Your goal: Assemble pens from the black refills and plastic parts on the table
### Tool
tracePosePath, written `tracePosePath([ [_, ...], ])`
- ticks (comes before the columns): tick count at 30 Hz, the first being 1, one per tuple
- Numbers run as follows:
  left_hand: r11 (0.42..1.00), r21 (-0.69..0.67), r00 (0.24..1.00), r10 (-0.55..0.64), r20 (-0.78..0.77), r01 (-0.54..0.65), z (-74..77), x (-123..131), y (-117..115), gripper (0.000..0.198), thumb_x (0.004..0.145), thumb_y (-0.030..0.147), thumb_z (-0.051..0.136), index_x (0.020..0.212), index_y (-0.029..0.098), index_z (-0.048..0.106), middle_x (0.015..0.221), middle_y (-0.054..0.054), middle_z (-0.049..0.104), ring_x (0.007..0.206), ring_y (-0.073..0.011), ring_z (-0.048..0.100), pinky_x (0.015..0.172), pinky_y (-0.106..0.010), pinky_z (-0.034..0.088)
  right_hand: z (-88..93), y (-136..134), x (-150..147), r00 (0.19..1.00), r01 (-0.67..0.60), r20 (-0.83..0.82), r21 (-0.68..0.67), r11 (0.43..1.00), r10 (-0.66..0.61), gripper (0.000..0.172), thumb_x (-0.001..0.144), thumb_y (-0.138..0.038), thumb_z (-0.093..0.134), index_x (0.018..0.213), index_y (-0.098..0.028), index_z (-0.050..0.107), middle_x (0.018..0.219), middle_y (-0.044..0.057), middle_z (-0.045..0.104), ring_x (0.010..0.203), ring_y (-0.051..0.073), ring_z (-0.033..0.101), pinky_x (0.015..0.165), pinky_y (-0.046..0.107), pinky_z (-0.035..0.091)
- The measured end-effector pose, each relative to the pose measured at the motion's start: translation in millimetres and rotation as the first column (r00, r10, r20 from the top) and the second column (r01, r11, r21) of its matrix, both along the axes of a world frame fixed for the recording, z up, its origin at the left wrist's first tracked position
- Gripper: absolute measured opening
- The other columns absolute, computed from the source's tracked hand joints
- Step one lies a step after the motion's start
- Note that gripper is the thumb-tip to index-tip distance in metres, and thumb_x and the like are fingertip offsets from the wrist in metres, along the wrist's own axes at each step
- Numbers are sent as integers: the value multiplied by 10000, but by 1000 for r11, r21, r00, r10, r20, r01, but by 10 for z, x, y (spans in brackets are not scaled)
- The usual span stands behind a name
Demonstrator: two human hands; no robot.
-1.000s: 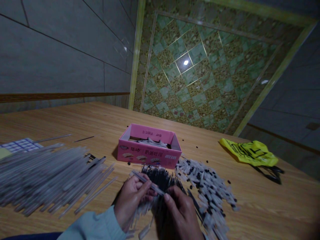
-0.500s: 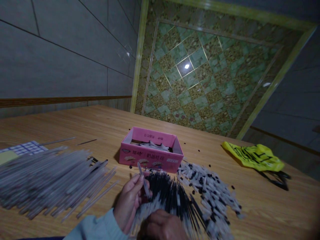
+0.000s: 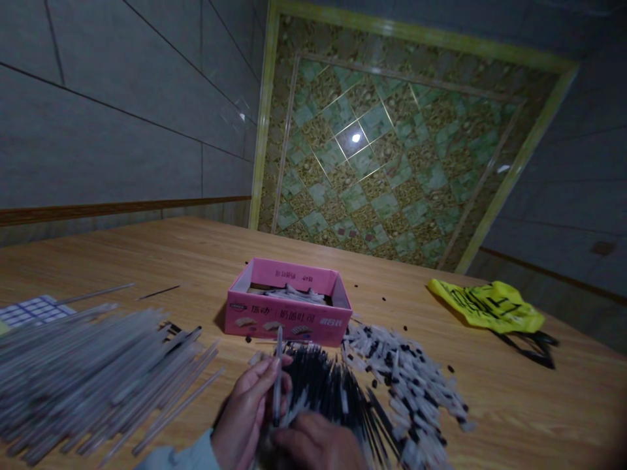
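My left hand point(image 3: 249, 408) pinches a thin translucent tube point(image 3: 278, 385), which stands nearly upright in front of the pink box point(image 3: 289, 320). Just right of it, my right hand point(image 3: 321, 444) is low in the view, its fingers curled near the tube's lower end; whether they grip anything is hidden by blur. Beneath and beyond the hands lies a fanned bundle of black-tipped thin sticks point(image 3: 337, 385). Similar pale pieces lie inside the pink box. A heap of short clear and black pieces point(image 3: 416, 385) spreads to the right.
Many long translucent tubes point(image 3: 98, 378) lie at the left on the wooden table point(image 3: 196, 248), beside a checkered cloth point(image 3: 36, 310). A yellow bag point(image 3: 490, 307) with black straps lies at the right. Small black bits are scattered behind the heap.
The tube in my left hand has turned more upright. My right hand has moved up and closer to its lower end. The whole view has shifted slightly.
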State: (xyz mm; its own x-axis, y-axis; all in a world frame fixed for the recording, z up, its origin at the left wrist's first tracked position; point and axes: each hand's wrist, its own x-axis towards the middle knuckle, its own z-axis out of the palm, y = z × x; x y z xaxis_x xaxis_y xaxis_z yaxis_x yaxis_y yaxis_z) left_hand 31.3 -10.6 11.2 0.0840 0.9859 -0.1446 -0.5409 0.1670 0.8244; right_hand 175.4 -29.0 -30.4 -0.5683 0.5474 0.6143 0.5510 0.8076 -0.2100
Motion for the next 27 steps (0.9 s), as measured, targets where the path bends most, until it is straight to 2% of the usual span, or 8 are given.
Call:
tracePosePath([
  [2,1000,-7,1000,-22,-16,21,10,-6,5,214,778,351,567,872,160,577,548,31,555,459,-75,453,455,-189,337,123,-1,97,953,65,-283,-168,984,-112,326,881,-432,417,1070,-250,610,879,56,657,748,167,623,594,214,474],
  [3,1000,-8,999,-30,-27,30,13,-7,6,221,768,359,578,861,159,585,534,32,549,456,-74,451,448,-185,334,190,3,149,879,77,-433,-286,955,-201,340,867,-431,444,1110,-245,592,966,71,646,831,186,619,669,239,491],
  [4,999,-5,998,-36,-42,36,15,-7,5,231,757,369,591,850,158,594,523,33,544,449,-72,448,440,-180,329,255,11,201,774,52,-560,-410,911,-296,352,848,-428,483,1129,-239,579,1003,75,638,861,199,615,685,258,501],
  [6,998,5,994,-66,-85,67,12,3,-10,257,727,392,620,814,150,611,499,37,533,416,-58,426,409,-170,306,366,41,294,533,-100,-704,-603,792,-469,400,795,-418,579,1133,-205,562,877,58,658,722,179,623,571,243,505],
  [9,975,-1,959,-216,-184,220,-6,42,-63,317,691,443,636,743,131,617,448,35,533,331,-34,368,351,-164,244,451,114,404,226,-356,-753,-654,668,-618,430,705,-355,710,1058,-166,554,624,-25,610,506,95,549,454,172,454],
  [12,933,-48,896,-357,-263,358,-35,91,-132,383,641,511,642,708,135,608,425,21,569,276,-28,337,314,-168,195,446,169,473,62,-459,-751,-607,649,-658,388,614,-262,795,914,-164,571,645,-43,608,551,71,562,494,145,467],
  [16,911,-90,867,-410,-284,402,-62,120,-185,416,583,543,660,691,146,598,413,28,582,269,-35,348,302,-170,196,424,163,476,55,-516,-749,-587,623,-660,371,591,-255,810,868,-157,585,651,-41,596,532,62,544,437,129,436],
  [27,902,-95,849,-428,-311,421,-85,108,-142,436,571,554,660,683,136,606,394,31,561,289,-40,361,328,-177,213,393,119,369,301,-477,-766,-637,605,-569,371,695,-325,734,957,-125,566,583,-28,570,472,58,488,411,139,401],
])
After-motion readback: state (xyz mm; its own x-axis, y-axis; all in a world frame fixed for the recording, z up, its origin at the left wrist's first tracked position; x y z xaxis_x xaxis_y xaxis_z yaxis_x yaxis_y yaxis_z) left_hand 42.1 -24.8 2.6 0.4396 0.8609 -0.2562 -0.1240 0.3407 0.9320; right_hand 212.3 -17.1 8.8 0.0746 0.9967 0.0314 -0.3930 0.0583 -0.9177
